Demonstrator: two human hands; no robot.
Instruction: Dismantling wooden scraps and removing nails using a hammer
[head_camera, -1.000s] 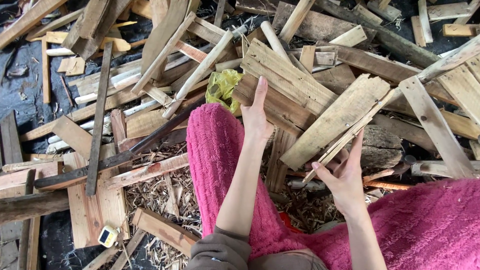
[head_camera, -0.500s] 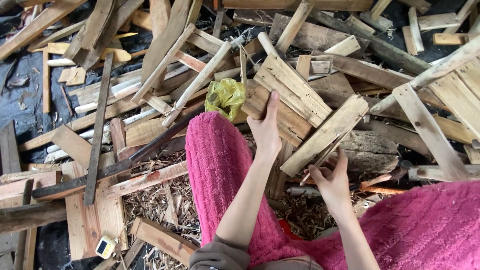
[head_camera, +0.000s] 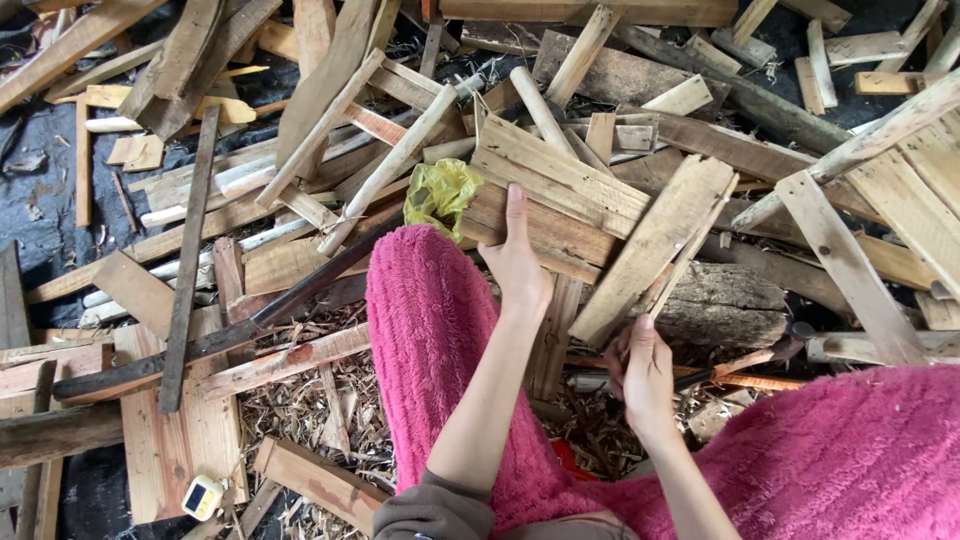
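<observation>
My left hand (head_camera: 516, 262) lies on a slatted panel of pale boards (head_camera: 565, 195), fingers stretched up its face and thumb at its edge, gripping it. My right hand (head_camera: 642, 372) is closed around a dark tool handle (head_camera: 735, 362) that runs off to the right over the wood chips; the tool's head is hard to make out. A long flat plank (head_camera: 655, 245) leans just above the right hand, with a thin slat beside it. Both forearms reach out between my knees in fluffy pink trousers (head_camera: 430, 330).
Scrap planks and sticks lie piled all around. A crumpled yellow plastic bag (head_camera: 440, 195) sits by the left knee. A rough log (head_camera: 725, 305) lies right of the hands. Wood shavings (head_camera: 310, 400) cover the ground; a small white and yellow device (head_camera: 203, 497) lies bottom left.
My right hand went from open fingers near the thin slat to a closed grip lower down. My left hand settled onto the slatted panel.
</observation>
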